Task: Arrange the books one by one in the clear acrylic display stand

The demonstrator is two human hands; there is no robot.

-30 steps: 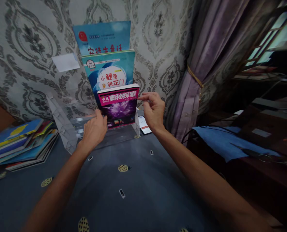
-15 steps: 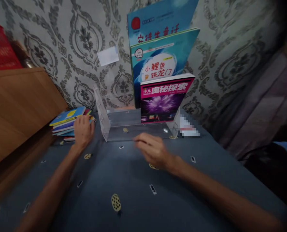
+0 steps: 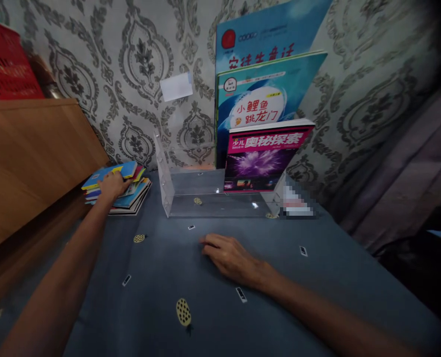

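Observation:
My left hand [image 3: 113,185] reaches to a stack of books at the far left, its fingers bent over the upper ones. The top book [image 3: 100,174] is blue and yellow; lower books [image 3: 140,194] stick out to the right beneath. My fingertips are partly hidden among the covers. Low over the dark tablecloth, my right hand [image 3: 226,255] is closed, fingers curled together, with nothing visible in it. In front of it stands a clear acrylic rack [image 3: 164,181]. A magenta-and-black book [image 3: 259,161], a teal book [image 3: 298,79] and a taller blue book [image 3: 276,25] stand at its right side.
A wooden cabinet [image 3: 30,158] with a red box [image 3: 8,64] on top borders the table's left side. Patterned wallpaper [image 3: 142,54] rises behind the rack, with a white paper [image 3: 176,87] on it. A blurred-out item [image 3: 297,201] lies right of the rack.
My left hand has moved from the stack's right side onto its upper books, which now sit offset from the lower ones. My right hand has drawn back from the rack's front edge.

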